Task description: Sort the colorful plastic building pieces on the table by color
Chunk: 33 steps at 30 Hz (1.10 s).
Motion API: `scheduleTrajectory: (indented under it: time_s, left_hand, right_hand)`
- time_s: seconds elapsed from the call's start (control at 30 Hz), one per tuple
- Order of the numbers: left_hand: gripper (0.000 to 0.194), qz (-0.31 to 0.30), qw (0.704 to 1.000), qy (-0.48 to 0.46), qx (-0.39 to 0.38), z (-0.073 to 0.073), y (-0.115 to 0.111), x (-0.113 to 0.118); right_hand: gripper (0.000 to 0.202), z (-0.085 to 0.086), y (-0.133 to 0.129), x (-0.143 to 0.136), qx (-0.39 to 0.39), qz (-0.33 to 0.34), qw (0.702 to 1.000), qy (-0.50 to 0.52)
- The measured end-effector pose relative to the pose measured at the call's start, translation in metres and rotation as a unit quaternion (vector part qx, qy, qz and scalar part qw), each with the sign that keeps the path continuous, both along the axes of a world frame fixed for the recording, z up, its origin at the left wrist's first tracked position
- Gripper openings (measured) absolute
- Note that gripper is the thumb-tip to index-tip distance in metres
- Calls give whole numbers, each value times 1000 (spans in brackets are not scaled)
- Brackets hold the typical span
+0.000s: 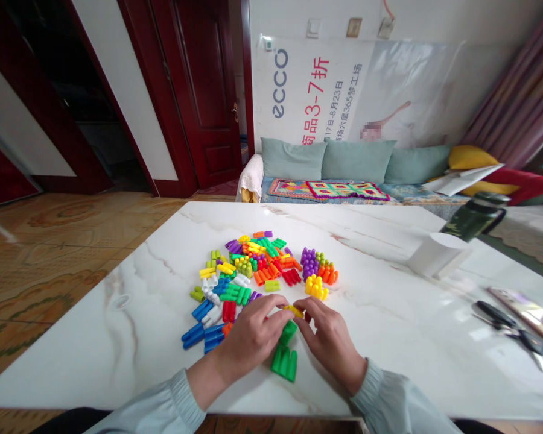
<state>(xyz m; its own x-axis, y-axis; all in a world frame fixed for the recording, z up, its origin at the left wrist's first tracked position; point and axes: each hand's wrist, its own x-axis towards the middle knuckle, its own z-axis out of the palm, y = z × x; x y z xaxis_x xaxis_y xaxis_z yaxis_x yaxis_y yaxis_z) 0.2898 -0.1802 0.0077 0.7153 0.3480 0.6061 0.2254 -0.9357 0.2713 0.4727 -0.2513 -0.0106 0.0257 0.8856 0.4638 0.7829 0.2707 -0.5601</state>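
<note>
Between the fingertips of both hands is a small yellow plastic building piece (294, 311). My left hand (259, 328) pinches its left end, and my right hand (328, 337) pinches the right end. Just below, green pieces (285, 363) rest on the white marbled table (154, 289). A loose heap of colourful plastic pieces (235, 293), in blue, white, red, orange and green, spreads beyond and to the left of my left hand. Past my right hand stand grouped pieces: a purple cluster (309, 263), a yellow cluster (315, 288) and an orange cluster (328, 275).
On the right side of the table are keys (511, 328), a phone (527, 313), a white paper roll or cup (438, 256) and a dark green flask (473, 217). A sofa with pale green cushions (359, 160) stands behind the table's far edge.
</note>
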Motion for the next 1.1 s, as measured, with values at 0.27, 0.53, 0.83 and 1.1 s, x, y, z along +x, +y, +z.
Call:
scheduleTrajectory:
  time_s: [0.27,0.53,0.83,1.1]
  left_hand:
    - [13,4,995,80,-54,-10,2,3]
    - [21,-6,986,152,-76,-17,0,2]
    - [20,-1,983,165,-76,-12,1,1]
    - [22,0,984,165,-73,-17,2,1]
  right_hand:
    - [10,-13,-1,19,-51,-105,989,95]
    - [9,-22,4,33,-38,-168,984,-46]
    - [21,-15,-18,13,-46,-106,986,-119]
    - [20,-17,-8,12,-105,-124,971,-174]
